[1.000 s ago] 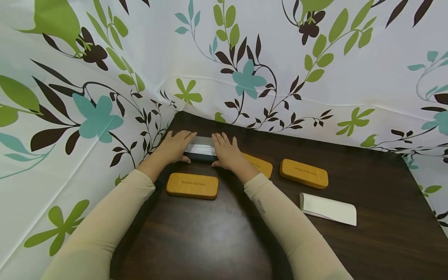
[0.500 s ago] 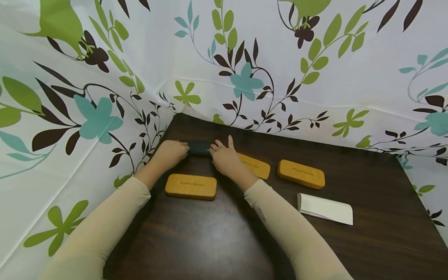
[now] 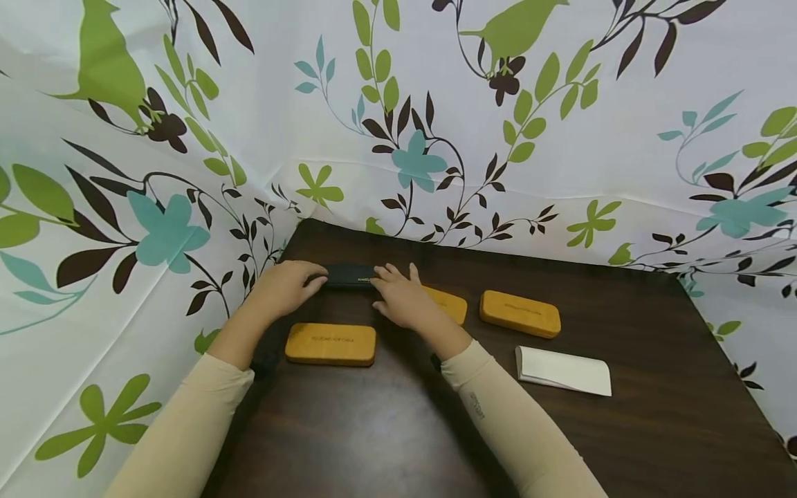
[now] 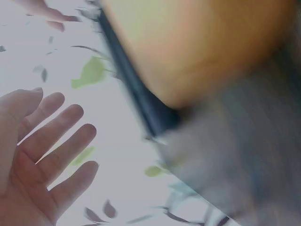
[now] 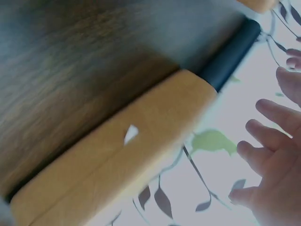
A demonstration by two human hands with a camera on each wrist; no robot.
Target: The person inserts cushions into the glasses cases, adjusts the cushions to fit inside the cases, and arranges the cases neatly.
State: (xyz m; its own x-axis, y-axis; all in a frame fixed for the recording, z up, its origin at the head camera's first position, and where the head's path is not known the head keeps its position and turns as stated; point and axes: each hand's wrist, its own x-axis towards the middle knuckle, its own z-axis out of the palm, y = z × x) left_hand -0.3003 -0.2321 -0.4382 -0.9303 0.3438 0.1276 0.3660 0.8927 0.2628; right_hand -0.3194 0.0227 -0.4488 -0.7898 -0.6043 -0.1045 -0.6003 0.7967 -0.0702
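A dark glasses case (image 3: pixel 350 274) lies closed at the far left of the table, with small lettering near its right end. My left hand (image 3: pixel 283 287) is at its left end, fingers bent loosely and holding nothing. At the other end, my right hand (image 3: pixel 401 297) has its fingers spread, the fingertips right at the case in the head view. Both wrist views show relaxed, bare palms. Partly behind my right hand sits a mustard-yellow glasses case (image 3: pixel 447 304). Nearer me lies another yellow case (image 3: pixel 331 344) with printed lettering.
To the right are a third yellow case (image 3: pixel 519 313) and a folded white sheet (image 3: pixel 563 370). The dark wooden table (image 3: pixel 349 429) meets a leaf-and-bird patterned curtain (image 3: pixel 268 124) at its back and left edges.
The grey and white inside of the dark case showed earlier; now it is closed. My left hand has drawn slightly off its left end. The head view has turned a little right.
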